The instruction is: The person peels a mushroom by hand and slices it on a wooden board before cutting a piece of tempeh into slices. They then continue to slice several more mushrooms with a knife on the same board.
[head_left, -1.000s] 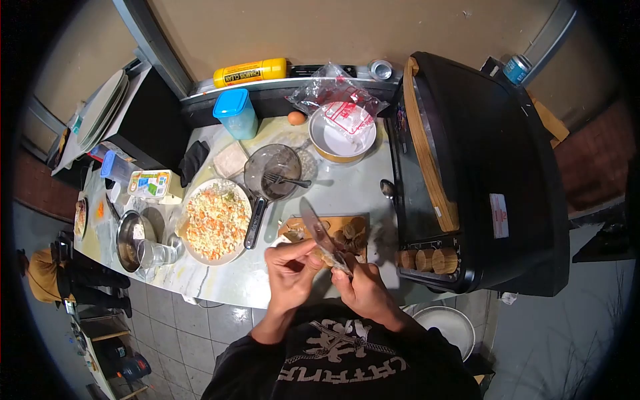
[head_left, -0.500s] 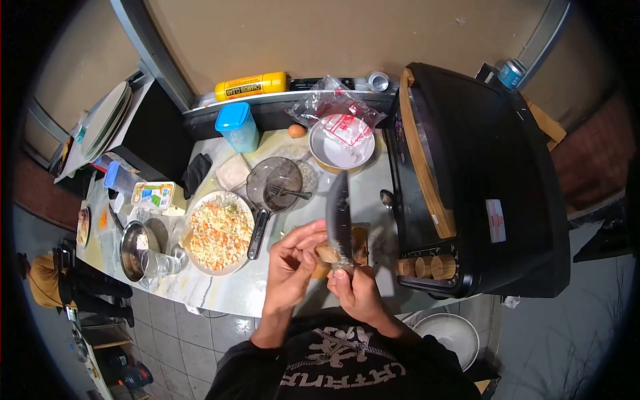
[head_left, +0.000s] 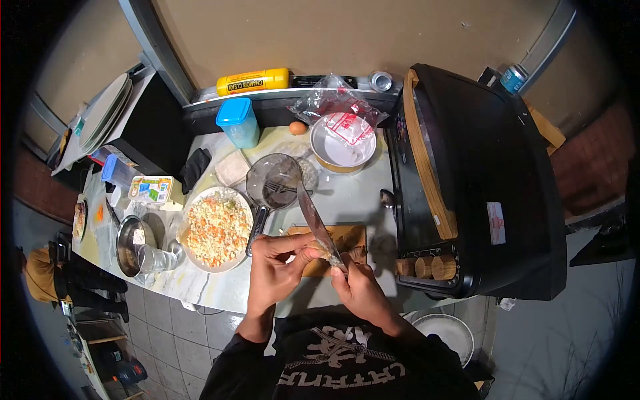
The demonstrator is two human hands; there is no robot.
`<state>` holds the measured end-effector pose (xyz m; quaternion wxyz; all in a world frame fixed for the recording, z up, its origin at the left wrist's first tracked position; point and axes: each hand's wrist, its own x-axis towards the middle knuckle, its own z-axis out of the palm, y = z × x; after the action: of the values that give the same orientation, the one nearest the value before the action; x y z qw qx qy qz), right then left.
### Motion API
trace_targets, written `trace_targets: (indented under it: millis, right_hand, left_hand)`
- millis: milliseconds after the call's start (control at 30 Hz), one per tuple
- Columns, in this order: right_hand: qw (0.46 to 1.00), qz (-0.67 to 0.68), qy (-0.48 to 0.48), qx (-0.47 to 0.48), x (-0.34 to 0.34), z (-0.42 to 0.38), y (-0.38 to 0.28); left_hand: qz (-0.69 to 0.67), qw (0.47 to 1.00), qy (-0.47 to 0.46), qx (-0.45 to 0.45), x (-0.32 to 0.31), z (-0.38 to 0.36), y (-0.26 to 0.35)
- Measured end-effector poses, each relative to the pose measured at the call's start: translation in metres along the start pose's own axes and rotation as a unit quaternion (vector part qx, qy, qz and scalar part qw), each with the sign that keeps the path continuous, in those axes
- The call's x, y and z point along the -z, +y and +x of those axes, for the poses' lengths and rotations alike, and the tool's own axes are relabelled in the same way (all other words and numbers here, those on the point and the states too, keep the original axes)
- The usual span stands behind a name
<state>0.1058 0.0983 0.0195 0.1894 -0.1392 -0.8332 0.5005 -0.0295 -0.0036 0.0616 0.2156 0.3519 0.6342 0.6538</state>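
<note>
A knife (head_left: 317, 223) with bits stuck to its blade is gripped in my right hand (head_left: 363, 290), its tip pointing up and left over the glass pan (head_left: 274, 175). Between the fingers of my left hand (head_left: 277, 270) is a small pale brown piece of food (head_left: 323, 249), touching the blade near the handle. Beneath both hands lies a wooden cutting board (head_left: 353, 235) with brownish pieces on it. To the left, a white plate (head_left: 212, 267) holds a chopped mix of white and orange bits.
An oven (head_left: 493, 180) fills the right side. Behind are a white bowl (head_left: 342, 157) under a plastic bag, an egg (head_left: 297, 128) and a blue-lidded container (head_left: 238, 123). A metal bowl (head_left: 124, 248) sits left. A person (head_left: 73, 277) stands at the far left.
The knife has tilted from nearly upright to slanting left. My left hand has moved slightly left, and more of the cutting board shows.
</note>
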Motion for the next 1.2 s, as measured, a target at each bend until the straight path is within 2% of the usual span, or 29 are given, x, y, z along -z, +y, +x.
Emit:
trace_targets:
  millis: [33, 100, 167, 200, 267, 300, 367, 400, 533, 600, 833, 900, 933, 1000, 1033, 1100, 1133, 1200]
  right_hand:
    - [0.999, -0.023, 0.009, 0.026, -0.002, -0.001, 0.004]
    - [1.0, 0.002, -0.009, 0.021, 0.006, 0.001, -0.002]
    - [0.999, 0.026, -0.021, 0.014, 0.008, 0.002, -0.004]
    - [0.999, 0.033, -0.006, 0.03, 0.005, 0.0, 0.0]
    - [0.998, 0.038, 0.011, 0.047, 0.001, -0.002, 0.002]
    - [0.997, 0.055, 0.034, 0.049, -0.003, -0.002, 0.002]
    - [0.995, 0.072, 0.058, 0.048, -0.006, -0.005, 0.004]
    - [0.997, 0.043, 0.043, 0.044, -0.007, -0.008, 0.008]
    - [0.999, 0.024, 0.011, 0.025, -0.002, -0.006, 0.002]
    - [1.0, 0.017, 0.0, 0.024, 0.002, -0.004, -0.002]
    - [0.999, -0.005, -0.014, 0.035, 0.005, 0.0, -0.012]
    - [0.999, -0.024, -0.015, 0.039, 0.007, 0.0, -0.01]
    - [0.998, -0.044, -0.016, 0.04, 0.007, -0.001, -0.009]
    - [0.999, -0.027, -0.012, 0.023, 0.009, 0.0, -0.011]
    - [1.0, -0.011, -0.01, 0.005, 0.009, 0.0, -0.012]
    - [1.0, 0.017, 0.005, 0.003, 0.007, 0.0, -0.013]
    - [0.999, 0.046, 0.017, -0.001, 0.005, -0.001, -0.013]
    - [0.999, 0.027, 0.027, 0.018, 0.003, -0.001, -0.011]
  left_hand:
    - [0.052, 0.998, -0.034, 0.008, 0.003, 0.003, 0.003]
    - [0.04, 0.998, -0.045, 0.017, 0.005, 0.005, 0.001]
    - [-0.105, 0.991, -0.078, 0.005, 0.006, 0.003, -0.01]
    - [-0.105, 0.991, -0.081, 0.005, 0.001, 0.002, -0.014]
    - [-0.221, 0.975, -0.021, -0.016, -0.018, -0.004, -0.023]
    - [-0.222, 0.975, -0.022, -0.017, -0.025, -0.008, -0.031]
    - [-0.334, 0.941, 0.058, -0.014, -0.037, -0.019, -0.047]
    - [-0.369, 0.927, 0.062, 0.02, -0.039, -0.023, -0.048]
    - [-0.291, 0.956, 0.028, 0.028, -0.024, -0.019, -0.037]
    - [-0.148, 0.989, 0.014, -0.009, -0.017, -0.013, -0.02]
    - [-0.049, 0.998, -0.032, -0.034, 0.002, 0.0, 0.002]
    - [-0.014, 0.995, -0.089, -0.035, 0.006, 0.003, 0.007]
    - [-0.013, 0.995, -0.089, -0.035, 0.003, 0.002, 0.005]
    - [-0.153, 0.987, -0.04, -0.011, -0.01, -0.002, -0.006]
    - [-0.167, 0.985, -0.05, -0.022, -0.012, -0.005, -0.016]
    - [-0.285, 0.958, 0.008, -0.022, -0.033, -0.013, -0.026]
    - [-0.286, 0.958, 0.007, -0.022, -0.036, -0.013, -0.028]
    - [-0.388, 0.921, -0.027, 0.004, -0.039, -0.017, -0.033]
